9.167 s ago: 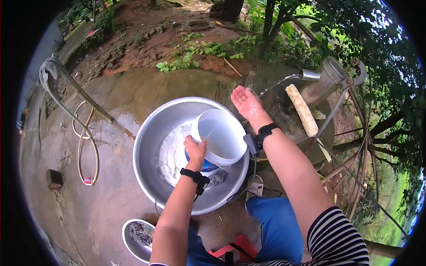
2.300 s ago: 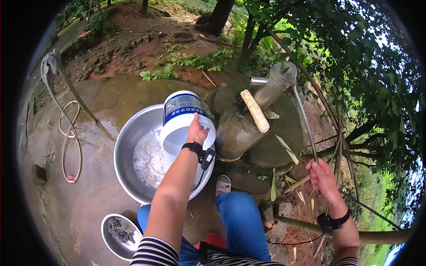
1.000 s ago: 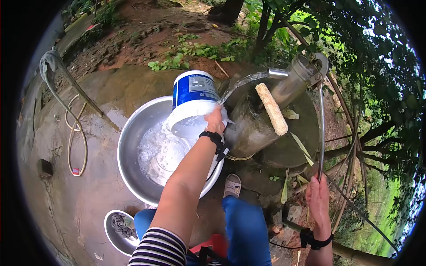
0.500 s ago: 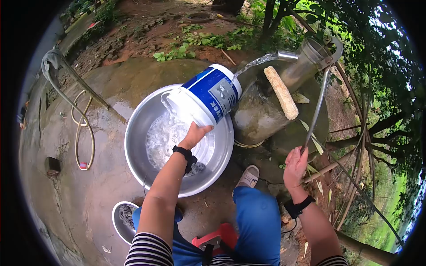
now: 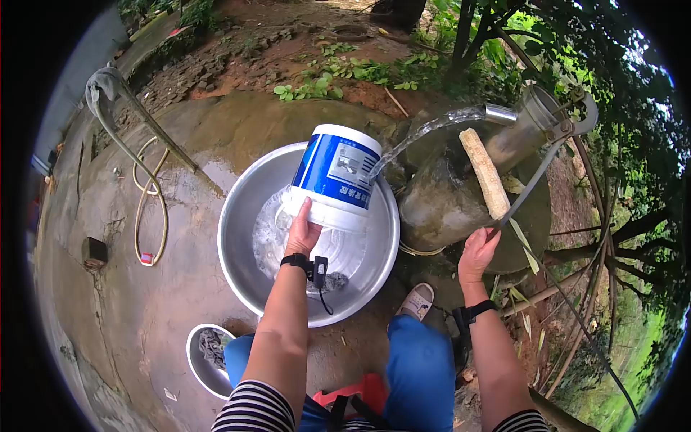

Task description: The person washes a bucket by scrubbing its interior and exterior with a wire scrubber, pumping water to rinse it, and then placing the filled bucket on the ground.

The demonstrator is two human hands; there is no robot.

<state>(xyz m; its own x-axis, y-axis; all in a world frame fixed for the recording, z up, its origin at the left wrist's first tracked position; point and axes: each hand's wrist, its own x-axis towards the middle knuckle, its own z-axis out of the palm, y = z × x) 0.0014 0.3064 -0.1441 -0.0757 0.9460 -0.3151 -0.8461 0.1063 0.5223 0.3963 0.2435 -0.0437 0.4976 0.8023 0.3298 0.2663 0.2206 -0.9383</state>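
My left hand (image 5: 303,234) grips the rim of a blue and white bucket (image 5: 337,169), tipped with its mouth low over a large metal basin (image 5: 389,270). Foamy water and a dark cloth (image 5: 332,281) lie in the basin. A stream from the metal spout (image 5: 500,114) strikes the bucket's side. My right hand (image 5: 478,253) is closed round the lower end of the pump handle (image 5: 531,189). The hand pump (image 5: 523,129) stands at the upper right, and a pale corn cob (image 5: 484,173) leans beside it.
A small bowl (image 5: 193,358) with grey cloth sits at the lower left. Further left are a looped hose (image 5: 164,216), a bent pipe stand (image 5: 137,108) and a dark block (image 5: 94,253). A red stool (image 5: 371,392) shows between my legs; branches and poles fill the right side.
Water now runs from the spout, and the bucket has been turned from upright to mouth-down. My right hand has gone from open near the water to gripping the handle, which has moved lately.
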